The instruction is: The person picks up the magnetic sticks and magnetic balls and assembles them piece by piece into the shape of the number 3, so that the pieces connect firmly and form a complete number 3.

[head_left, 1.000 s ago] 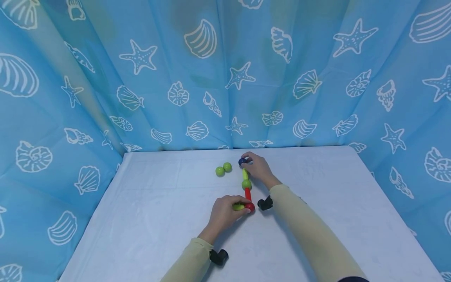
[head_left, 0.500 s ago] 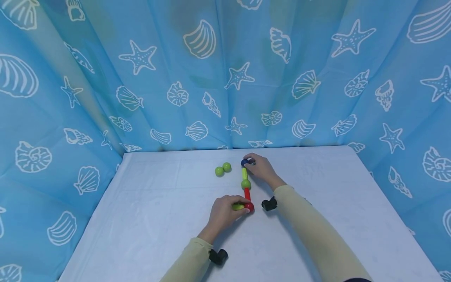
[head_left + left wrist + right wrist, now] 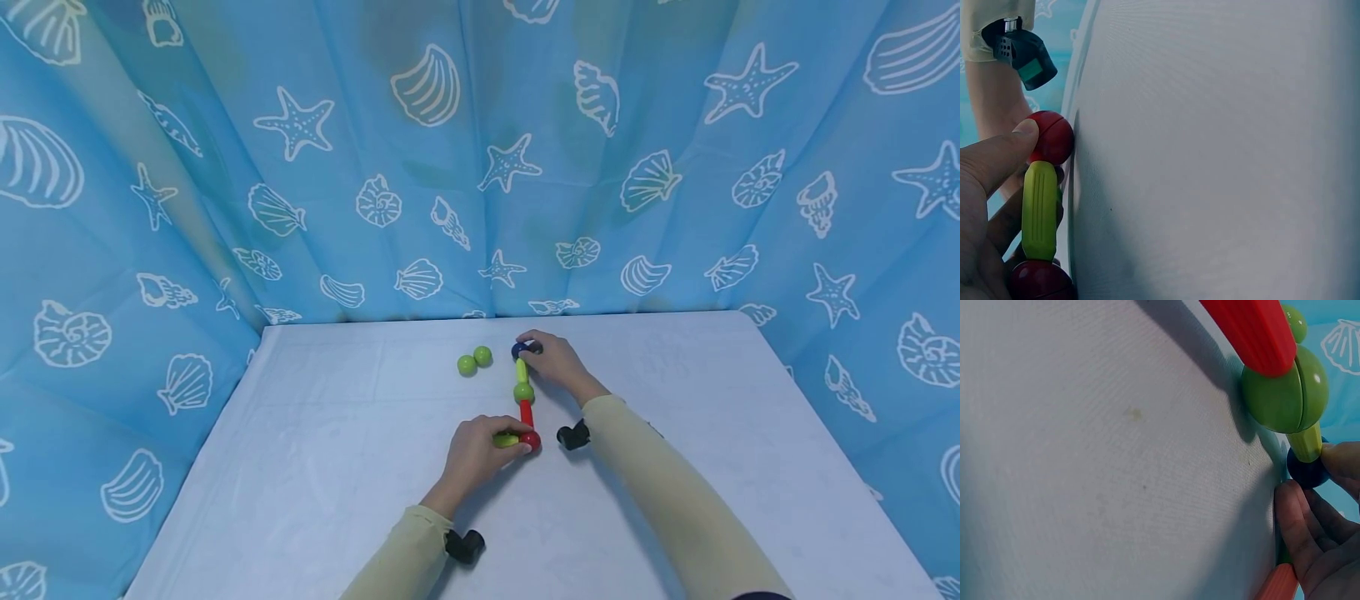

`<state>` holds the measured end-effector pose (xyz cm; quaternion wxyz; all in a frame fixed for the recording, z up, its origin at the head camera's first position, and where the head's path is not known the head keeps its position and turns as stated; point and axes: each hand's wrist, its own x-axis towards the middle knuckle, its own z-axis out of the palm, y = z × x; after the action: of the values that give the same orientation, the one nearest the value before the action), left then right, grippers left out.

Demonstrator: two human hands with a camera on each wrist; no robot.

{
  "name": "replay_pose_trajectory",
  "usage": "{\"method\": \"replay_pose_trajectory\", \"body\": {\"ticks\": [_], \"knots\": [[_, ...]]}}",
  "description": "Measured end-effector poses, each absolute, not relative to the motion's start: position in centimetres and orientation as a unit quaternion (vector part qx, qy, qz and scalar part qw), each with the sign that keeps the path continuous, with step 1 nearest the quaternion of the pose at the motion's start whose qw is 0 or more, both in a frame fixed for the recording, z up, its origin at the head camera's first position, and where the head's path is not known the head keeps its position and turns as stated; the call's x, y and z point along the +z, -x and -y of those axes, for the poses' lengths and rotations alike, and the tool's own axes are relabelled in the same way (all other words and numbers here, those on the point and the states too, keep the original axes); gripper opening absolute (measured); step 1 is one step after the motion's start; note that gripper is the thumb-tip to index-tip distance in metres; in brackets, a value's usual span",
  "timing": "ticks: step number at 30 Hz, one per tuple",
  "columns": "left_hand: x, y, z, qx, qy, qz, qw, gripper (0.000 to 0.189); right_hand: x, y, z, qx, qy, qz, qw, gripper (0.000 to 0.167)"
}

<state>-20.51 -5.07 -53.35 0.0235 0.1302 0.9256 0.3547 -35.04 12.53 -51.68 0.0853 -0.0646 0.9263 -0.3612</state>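
Observation:
A chain of toy balls and rods runs away from me over the white table. At its near end my left hand point(image 3: 476, 454) pinches a red ball point(image 3: 1054, 139); a yellow-green rod point(image 3: 1039, 209) leads from that ball back to a second dark red ball point(image 3: 1041, 282) by the palm. A red rod point(image 3: 527, 414) links the held red ball to a green ball point(image 3: 523, 392). Beyond it, a yellow-green rod point(image 3: 522, 370) reaches a dark blue ball point(image 3: 1307, 469), pinched between thumb and fingers of my right hand point(image 3: 553, 358). Below those fingers, an orange-red rod point(image 3: 1279, 584) shows partly.
Two loose green balls, a nearer one point(image 3: 467, 365) and a farther one point(image 3: 483, 356), lie left of the chain's far end. Behind the table's back edge hangs a blue curtain point(image 3: 315, 225) with white shell prints. Black wrist cameras, such as the left one point(image 3: 467, 547), jut from both sleeves.
My right hand has shifted slightly right, and the blue ball is a little nearer to me, closer against the yellow-green rod. My left hand stays where it was.

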Motion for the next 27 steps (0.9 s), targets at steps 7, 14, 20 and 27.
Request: {"method": "replay_pose_trajectory", "body": {"ticks": [7,14,20,27], "knots": [[-53.31,20.46,5.05,0.354,-0.131,-0.926,0.019,0.025,-51.63,35.0,-12.33,-0.352,0.065,-0.93,0.083,0.037],[-53.35,20.48,5.02,0.351,-0.13,-0.927,0.019,0.025,-51.63,34.98,-12.18,-0.345,0.065,-0.933,0.077,0.037],[-53.29,20.48,4.9,0.358,-0.131,-0.924,0.022,0.026,-51.51,34.89,-12.23,-0.342,0.063,-0.934,0.078,0.038],[-53.01,20.33,4.62,0.359,-0.14,-0.922,0.024,0.028,-51.39,34.88,-12.19,-0.334,0.06,-0.937,0.082,0.038]]}}
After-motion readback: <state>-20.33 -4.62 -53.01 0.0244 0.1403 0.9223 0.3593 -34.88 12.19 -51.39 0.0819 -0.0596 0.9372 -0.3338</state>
